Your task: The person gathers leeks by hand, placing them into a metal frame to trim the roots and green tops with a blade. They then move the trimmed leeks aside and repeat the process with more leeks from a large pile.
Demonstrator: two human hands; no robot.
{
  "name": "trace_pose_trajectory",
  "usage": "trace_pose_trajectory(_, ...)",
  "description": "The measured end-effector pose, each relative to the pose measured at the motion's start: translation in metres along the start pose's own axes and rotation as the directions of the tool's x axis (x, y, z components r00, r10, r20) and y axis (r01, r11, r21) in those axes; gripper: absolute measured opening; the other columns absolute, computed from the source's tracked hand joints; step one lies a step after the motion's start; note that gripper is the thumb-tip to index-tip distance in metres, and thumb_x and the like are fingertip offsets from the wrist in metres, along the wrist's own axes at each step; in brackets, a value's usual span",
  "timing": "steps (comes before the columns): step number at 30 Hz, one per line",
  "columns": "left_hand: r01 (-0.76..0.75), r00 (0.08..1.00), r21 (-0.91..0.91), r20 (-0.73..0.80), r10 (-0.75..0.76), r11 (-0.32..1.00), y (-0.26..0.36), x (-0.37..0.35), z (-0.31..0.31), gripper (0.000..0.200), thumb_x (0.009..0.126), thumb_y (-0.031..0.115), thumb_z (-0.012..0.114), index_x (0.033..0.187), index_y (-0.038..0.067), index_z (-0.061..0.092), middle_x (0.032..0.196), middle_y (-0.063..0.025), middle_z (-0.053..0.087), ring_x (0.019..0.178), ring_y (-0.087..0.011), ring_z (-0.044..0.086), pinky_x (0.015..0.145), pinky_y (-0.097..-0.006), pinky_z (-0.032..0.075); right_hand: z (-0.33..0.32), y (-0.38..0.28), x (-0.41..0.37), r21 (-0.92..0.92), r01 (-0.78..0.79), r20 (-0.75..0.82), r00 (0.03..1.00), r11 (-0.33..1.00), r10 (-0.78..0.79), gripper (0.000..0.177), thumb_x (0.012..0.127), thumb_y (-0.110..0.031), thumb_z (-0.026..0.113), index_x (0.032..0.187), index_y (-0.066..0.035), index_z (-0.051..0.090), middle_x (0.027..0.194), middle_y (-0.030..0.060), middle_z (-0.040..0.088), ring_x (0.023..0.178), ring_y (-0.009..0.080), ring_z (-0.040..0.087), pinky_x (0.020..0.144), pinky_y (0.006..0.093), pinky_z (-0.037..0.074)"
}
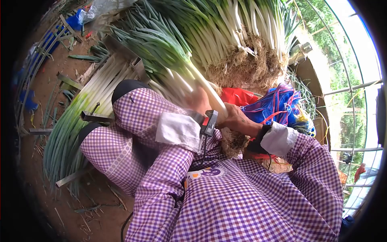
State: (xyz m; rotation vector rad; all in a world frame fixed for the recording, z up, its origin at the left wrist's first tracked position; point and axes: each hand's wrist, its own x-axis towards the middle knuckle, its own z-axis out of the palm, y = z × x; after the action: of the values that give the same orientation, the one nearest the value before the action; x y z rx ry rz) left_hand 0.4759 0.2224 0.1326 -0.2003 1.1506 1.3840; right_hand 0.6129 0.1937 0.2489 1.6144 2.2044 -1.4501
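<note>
A thick green onion [209, 92] with a long white stalk slants across my lap, its leaves pointing up and left. My right hand [238, 119] is closed around the lower white stalk, above the hairy roots [234, 142]. On the stalk's left side, my left hand [198, 101] is smeared by motion; its fingers cannot be made out. A small black and red device [209, 122] sits by my left wrist. More white stalks [173, 82] lie just left of that hand, under spread green leaves [161, 44].
A large heap of green onions [225, 24] with tangled roots [250, 60] stands ahead. Left of my knees, trimmed-looking onions [74, 121] lie in a metal frame [96, 117]. Blue and red netting or string [278, 103] and red plastic [238, 96] are at the right, beside a cardboard box [312, 76].
</note>
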Motion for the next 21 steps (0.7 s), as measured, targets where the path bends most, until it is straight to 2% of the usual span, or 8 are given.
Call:
trace_pose_trajectory(3, 0.013, 1.0, -0.069, 0.022, -0.012, 0.998, 0.004, -0.004, 0.006, 0.063, 0.101, 0.064, 0.048, 0.107, 0.004, 0.067, 0.095, -0.0151, 0.071, 0.084, -0.0287, 0.07, 0.076, -0.0439, 0.057, -0.009, -0.001, -0.004, 0.139, 0.032, 0.057, 0.998, 0.99, -0.041, 0.055, 0.071, -0.02, 0.086, 0.118, -0.002, 0.064, 0.098, 0.0082, 0.07, 0.089, 0.0143, 0.066, 0.076, 0.0307, 0.053)
trace_pose_trajectory(6, 0.078, 0.988, -0.149, 0.141, -0.057, 0.986, 0.008, 0.003, 0.01, 0.057, 0.101, 0.059, 0.051, 0.109, 0.004, 0.066, 0.096, -0.0159, 0.071, 0.087, -0.0302, 0.07, 0.078, -0.0458, 0.057, -0.023, 0.004, -0.01, 0.304, 0.034, 0.125, 0.989, 0.952, -0.075, 0.047, 0.076, -0.018, 0.084, 0.115, 0.0, 0.066, 0.095, 0.0056, 0.071, 0.084, 0.0119, 0.066, 0.071, 0.0289, 0.053)
trace_pose_trajectory(9, 0.2, 0.938, -0.213, 0.323, -0.125, 0.956, 0.015, 0.008, 0.006, 0.045, 0.1, 0.046, 0.06, 0.114, 0.003, 0.062, 0.097, -0.0177, 0.07, 0.091, -0.0345, 0.068, 0.082, -0.0511, 0.055, -0.036, -0.008, -0.019, 0.295, -0.082, 0.146, 0.989, 0.952, 0.04, 0.05, 0.075, -0.013, 0.085, 0.119, 0.003, 0.066, 0.101, 0.008, 0.071, 0.089, 0.0142, 0.068, 0.082, 0.0309, 0.054)
trace_pose_trajectory(10, 0.213, 0.951, -0.22, 0.271, -0.15, 0.952, 0.025, -0.002, 0.009, 0.041, 0.098, 0.04, 0.063, 0.116, 0.003, 0.061, 0.102, -0.0177, 0.07, 0.093, -0.0358, 0.068, 0.083, -0.0529, 0.055, -0.036, -0.005, -0.018, 0.321, -0.093, 0.132, 0.99, 0.942, 0.053, 0.048, 0.077, -0.014, 0.086, 0.117, 0.003, 0.067, 0.099, 0.0078, 0.072, 0.087, 0.0139, 0.069, 0.081, 0.0306, 0.054)
trace_pose_trajectory(13, 0.231, 0.937, -0.248, 0.317, -0.146, 0.941, 0.027, 0.01, 0.006, 0.037, 0.096, 0.035, 0.065, 0.117, 0.004, 0.061, 0.106, -0.0167, 0.069, 0.095, -0.0365, 0.068, 0.085, -0.0536, 0.056, -0.041, -0.006, -0.015, 0.314, -0.157, 0.138, 0.983, 0.936, 0.119, 0.046, 0.077, -0.014, 0.086, 0.116, 0.002, 0.068, 0.097, 0.0074, 0.073, 0.086, 0.0139, 0.069, 0.08, 0.0294, 0.054)
trace_pose_trajectory(14, 0.181, 0.939, -0.233, 0.33, -0.098, 0.956, 0.025, 0.012, 0.005, 0.036, 0.095, 0.031, 0.067, 0.118, 0.003, 0.062, 0.107, -0.0151, 0.069, 0.096, -0.035, 0.068, 0.086, -0.0517, 0.057, -0.042, -0.005, -0.014, 0.304, -0.157, 0.132, 0.984, 0.939, 0.122, 0.044, 0.078, -0.015, 0.085, 0.116, 0.002, 0.069, 0.097, 0.0073, 0.073, 0.086, 0.0141, 0.069, 0.079, 0.0292, 0.054)
trace_pose_trajectory(17, 0.083, 0.967, -0.203, 0.252, -0.03, 0.976, 0.032, -0.006, 0.008, 0.036, 0.098, 0.029, 0.065, 0.12, 0.002, 0.06, 0.107, -0.0149, 0.066, 0.087, -0.0244, 0.067, 0.076, -0.0382, 0.059, -0.043, -0.003, -0.012, 0.326, -0.165, 0.142, 0.982, 0.931, 0.125, 0.042, 0.082, -0.019, 0.084, 0.116, 0.001, 0.07, 0.096, 0.0066, 0.073, 0.085, 0.0144, 0.069, 0.078, 0.0292, 0.053)
trace_pose_trajectory(21, 0.068, 0.954, -0.187, 0.301, -0.009, 0.98, 0.024, 0.011, 0.002, 0.033, 0.095, 0.026, 0.066, 0.117, 0.001, 0.063, 0.105, -0.0146, 0.069, 0.091, -0.0282, 0.069, 0.081, -0.0451, 0.06, -0.054, 0.002, -0.012, 0.448, -0.186, 0.199, 0.974, 0.875, 0.105, 0.044, 0.086, -0.023, 0.079, 0.122, 0.001, 0.069, 0.098, 0.007, 0.073, 0.084, 0.015, 0.068, 0.079, 0.0306, 0.053)
